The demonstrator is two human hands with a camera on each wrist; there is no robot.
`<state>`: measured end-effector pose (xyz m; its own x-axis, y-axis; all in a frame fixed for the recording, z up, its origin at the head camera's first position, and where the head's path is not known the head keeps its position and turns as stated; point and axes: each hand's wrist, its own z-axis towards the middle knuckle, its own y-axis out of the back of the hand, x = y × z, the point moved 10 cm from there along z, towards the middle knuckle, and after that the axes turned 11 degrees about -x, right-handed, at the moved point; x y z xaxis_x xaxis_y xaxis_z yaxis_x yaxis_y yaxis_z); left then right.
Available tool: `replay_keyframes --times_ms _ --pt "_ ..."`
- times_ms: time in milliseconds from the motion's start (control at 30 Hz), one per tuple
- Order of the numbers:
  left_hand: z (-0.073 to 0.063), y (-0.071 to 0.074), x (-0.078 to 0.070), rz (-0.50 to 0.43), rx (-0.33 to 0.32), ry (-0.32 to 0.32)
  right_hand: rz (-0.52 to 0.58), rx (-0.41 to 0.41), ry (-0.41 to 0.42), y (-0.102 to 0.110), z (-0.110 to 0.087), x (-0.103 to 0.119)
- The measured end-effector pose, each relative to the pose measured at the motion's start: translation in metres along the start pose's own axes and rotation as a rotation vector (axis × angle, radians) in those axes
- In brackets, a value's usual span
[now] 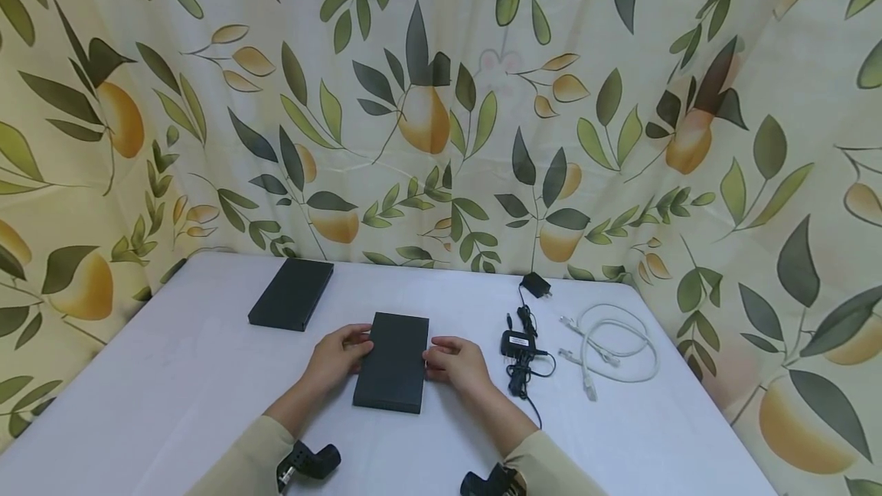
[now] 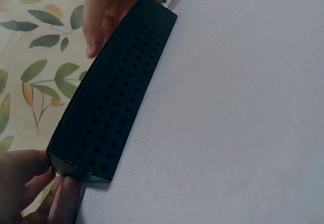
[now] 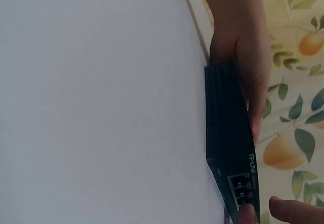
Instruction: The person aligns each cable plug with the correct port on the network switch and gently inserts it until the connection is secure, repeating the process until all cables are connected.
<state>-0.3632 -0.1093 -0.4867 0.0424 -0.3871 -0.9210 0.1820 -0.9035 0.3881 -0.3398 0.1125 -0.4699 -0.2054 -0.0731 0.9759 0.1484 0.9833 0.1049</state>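
Note:
A flat black TP-LINK network switch [image 1: 391, 363] is between both hands at the front middle of the white table. My left hand [image 1: 341, 356] grips its left edge, thumb above and fingers below, as the left wrist view shows at one corner of the vented side [image 2: 109, 97]. At the right edge is my right hand [image 1: 458, 363]. In the right wrist view, one of its fingertips [image 3: 246, 215] touches the side with the ports [image 3: 241, 188], while another finger stands apart from the case. Whether the underside rests on the table cannot be told.
Another flat black box [image 1: 292, 294] lies at the back left. To the right are a black power adapter [image 1: 535, 285], a second adapter [image 1: 518, 343] with bundled black cord, and coiled white network cables [image 1: 651, 347]. A leaf-and-fruit patterned curtain [image 1: 441, 174] hangs behind the table.

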Motion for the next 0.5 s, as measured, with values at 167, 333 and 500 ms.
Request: replay_keyframes --times_ms 167,333,500 --pt "0.000 0.000 0.001 -0.003 -0.010 0.011 -0.010 -0.025 0.013 -0.003 0.013 0.003" --pt "-0.001 0.001 0.001 0.003 -0.022 0.013 -0.016 -0.033 0.012 -0.006 0.019 0.002" --pt "-0.003 0.002 0.002 0.023 -0.034 0.007 -0.030 -0.011 0.005 -0.007 0.019 0.002"
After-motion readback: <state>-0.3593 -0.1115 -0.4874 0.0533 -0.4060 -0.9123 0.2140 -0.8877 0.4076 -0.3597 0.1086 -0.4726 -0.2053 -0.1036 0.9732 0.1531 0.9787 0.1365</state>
